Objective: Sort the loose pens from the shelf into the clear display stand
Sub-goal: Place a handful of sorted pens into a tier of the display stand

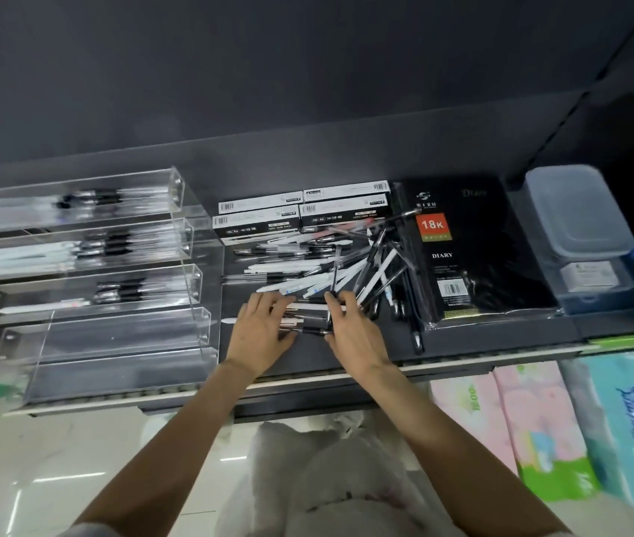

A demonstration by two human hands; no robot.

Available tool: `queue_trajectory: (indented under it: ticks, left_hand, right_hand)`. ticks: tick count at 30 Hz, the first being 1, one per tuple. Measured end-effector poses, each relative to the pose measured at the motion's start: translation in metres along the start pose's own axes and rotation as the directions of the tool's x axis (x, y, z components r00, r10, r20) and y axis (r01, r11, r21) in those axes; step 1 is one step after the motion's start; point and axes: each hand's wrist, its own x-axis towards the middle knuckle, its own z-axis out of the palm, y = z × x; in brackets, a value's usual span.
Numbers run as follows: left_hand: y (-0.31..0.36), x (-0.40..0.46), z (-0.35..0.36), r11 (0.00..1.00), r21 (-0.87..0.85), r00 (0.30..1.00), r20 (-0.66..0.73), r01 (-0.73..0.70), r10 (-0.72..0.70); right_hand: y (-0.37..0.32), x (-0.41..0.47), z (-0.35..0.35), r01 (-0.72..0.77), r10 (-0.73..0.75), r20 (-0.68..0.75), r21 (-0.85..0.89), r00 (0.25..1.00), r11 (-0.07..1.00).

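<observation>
Head view: left hand [259,330] and right hand [350,331] curl around a small bundle of pens [303,317] between them on the shelf [501,339]. Beyond the grip lies the loose pen pile [319,261]; pen boxes [261,222] behind it. Left of the grip stands the clear display stand [86,281]; right, a diary [474,246].

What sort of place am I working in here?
Most likely a stationery aisle in a shop: a retail shelf holds barcoded pen boxes, a shrink-wrapped diary, and a clear display stand beside the loose pens. Packaged tissues sit below.
</observation>
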Motion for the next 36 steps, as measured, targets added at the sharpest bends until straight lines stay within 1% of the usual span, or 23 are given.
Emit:
queue_trajectory:
  ticks: [3,8,10,12,14,17,21,26,31,33,36]
  left_hand:
    - [-0.010,0.005,-0.002,0.998,0.052,0.999,0.047,-0.020,0.017]
    - [-0.018,0.015,-0.004,0.987,0.101,0.987,0.117,-0.126,0.114]
    - [-0.018,0.020,-0.004,0.983,0.087,0.975,0.171,-0.160,0.144]
    - [-0.019,0.026,-0.003,0.975,0.113,0.956,0.245,-0.192,0.160]
    - [-0.020,0.030,-0.004,0.968,0.138,0.945,0.281,-0.209,0.164]
    - [-0.021,0.033,-0.002,0.955,0.172,0.940,0.286,-0.242,0.187]
    - [-0.019,0.033,0.000,0.944,0.218,0.942,0.282,-0.246,0.180]
    - [-0.020,0.036,-0.002,0.947,0.172,0.927,0.310,-0.272,0.210]
    - [-0.015,0.036,-0.015,0.931,0.206,0.917,0.331,-0.301,0.224]
    - [-0.014,0.039,-0.023,0.940,0.192,0.908,0.369,-0.283,0.198]
    - [-0.018,0.046,-0.044,0.976,0.071,0.885,0.439,-0.207,0.156]
  right_hand:
    - [0.000,0.007,0.001,0.010,-0.010,0.002,-0.002,1.000,1.000]
    - [0.005,0.010,0.004,0.031,-0.031,0.008,0.040,0.999,0.999]
    - [0.007,0.011,0.005,0.037,-0.038,0.016,0.041,0.999,0.998]
    - [0.008,0.012,0.006,0.035,-0.036,0.022,0.037,0.999,0.999]
    - [0.008,0.014,0.006,0.030,-0.031,0.021,0.029,0.999,0.999]
    - [0.007,0.015,0.008,0.027,-0.027,0.012,0.010,1.000,1.000]
    - [0.008,0.016,0.010,0.019,-0.019,-0.005,-0.016,1.000,1.000]
    - [0.010,0.016,0.007,0.005,-0.005,-0.020,-0.022,1.000,1.000]
    - [0.011,0.015,0.002,0.006,-0.005,-0.047,0.009,0.999,1.000]
    - [0.012,0.015,-0.002,-0.010,0.010,-0.059,0.001,0.998,1.000]
    - [0.017,0.015,-0.007,-0.053,0.053,-0.096,0.004,0.994,0.999]
